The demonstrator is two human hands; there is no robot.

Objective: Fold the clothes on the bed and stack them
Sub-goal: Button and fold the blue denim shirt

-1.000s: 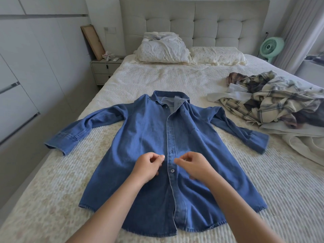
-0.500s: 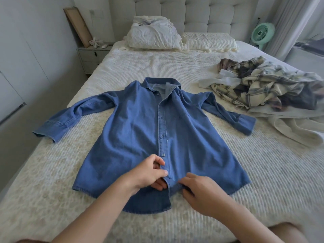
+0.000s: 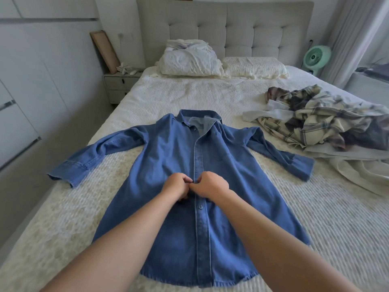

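Observation:
A blue denim shirt (image 3: 164, 165) lies flat and face up on the bed (image 3: 315, 239), sleeves spread to both sides, collar toward the headboard. My left hand (image 3: 176, 186) and my right hand (image 3: 210, 185) meet at the middle of the button strip, fingers curled and pinching the two front edges together. One fastened button shows just below my hands. A heap of unfolded clothes (image 3: 320, 119), mostly cream and dark plaid, sits on the right side of the bed.
Two pillows (image 3: 189, 60) lie against the padded headboard. A nightstand (image 3: 120, 85) stands left of the bed beside white wardrobe doors. A green fan (image 3: 316, 57) and a curtain are at the far right. A pale cloth (image 3: 362, 173) trails off the right edge.
My hands were at the shirt's hem half a second ago; now they pinch the button strip higher up, near mid-chest. The camera view has tilted back up.

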